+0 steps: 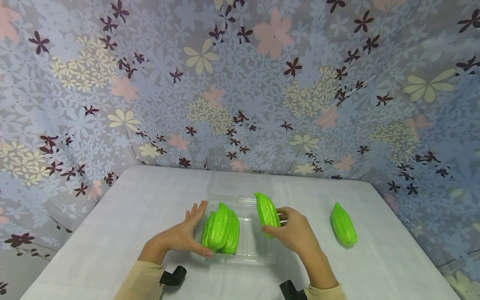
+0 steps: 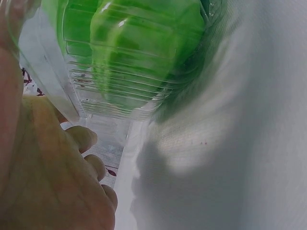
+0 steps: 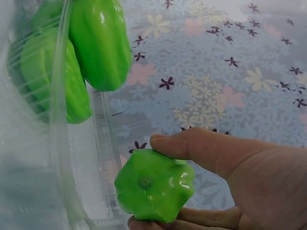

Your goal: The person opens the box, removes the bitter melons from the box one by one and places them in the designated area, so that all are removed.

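A clear plastic clamshell box [image 1: 248, 259] lies with its lid [image 1: 240, 182] folded back towards the wall. Several bright green, ridged toy gourds [image 1: 221, 229] are piled in its left part. At the box's left side my left hand [image 1: 180, 235] spreads its fingers and thumb along the wall; the left wrist view shows the gourds through the ribbed plastic. Between thumb and fingers, my right hand [image 1: 296, 229] grips another green gourd [image 1: 268, 211] over the box's right part. The right wrist view shows that gourd's round, lobed end [image 3: 152, 186] facing the camera.
One more green gourd [image 1: 343, 225] lies on the white-covered table [image 1: 382, 258], right of my right hand. Flower-patterned cloth [image 1: 240, 91] rises behind the table's back edge. Dark camera mounts [image 1: 174, 276] sit at both wrists.
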`<act>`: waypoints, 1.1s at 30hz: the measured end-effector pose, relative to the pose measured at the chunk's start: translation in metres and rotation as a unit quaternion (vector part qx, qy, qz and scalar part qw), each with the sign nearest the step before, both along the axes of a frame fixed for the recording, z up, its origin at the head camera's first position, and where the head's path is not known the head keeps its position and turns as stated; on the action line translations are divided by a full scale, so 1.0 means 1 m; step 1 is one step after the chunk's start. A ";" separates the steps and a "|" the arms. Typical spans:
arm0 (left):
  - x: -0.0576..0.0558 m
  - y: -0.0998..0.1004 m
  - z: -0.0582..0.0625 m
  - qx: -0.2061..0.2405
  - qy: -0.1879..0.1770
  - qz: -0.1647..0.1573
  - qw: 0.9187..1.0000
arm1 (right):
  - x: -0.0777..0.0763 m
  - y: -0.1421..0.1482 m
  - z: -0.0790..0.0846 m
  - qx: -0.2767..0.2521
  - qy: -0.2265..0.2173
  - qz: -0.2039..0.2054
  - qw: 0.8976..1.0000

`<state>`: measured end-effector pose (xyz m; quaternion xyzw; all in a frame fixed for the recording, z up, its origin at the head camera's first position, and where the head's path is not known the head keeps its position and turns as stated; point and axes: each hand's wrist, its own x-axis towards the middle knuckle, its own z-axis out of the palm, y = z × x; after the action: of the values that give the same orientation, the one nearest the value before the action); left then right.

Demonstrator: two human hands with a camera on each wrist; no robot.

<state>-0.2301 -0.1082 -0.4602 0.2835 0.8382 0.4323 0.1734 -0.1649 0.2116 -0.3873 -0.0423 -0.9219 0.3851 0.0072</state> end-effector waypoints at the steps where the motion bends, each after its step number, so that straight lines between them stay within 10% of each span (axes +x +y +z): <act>1: 0.000 0.000 0.000 0.000 0.000 0.000 1.000 | 0.000 0.001 0.000 0.000 0.000 -0.001 1.000; 33: 0.001 0.001 0.002 -0.003 0.002 0.003 1.000 | -0.003 0.058 0.004 0.006 -0.024 -0.049 0.998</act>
<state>-0.2287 -0.1075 -0.4578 0.2814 0.8407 0.4296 0.1716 -0.1682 0.2694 -0.3833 -0.0966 -0.9209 0.3776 0.0037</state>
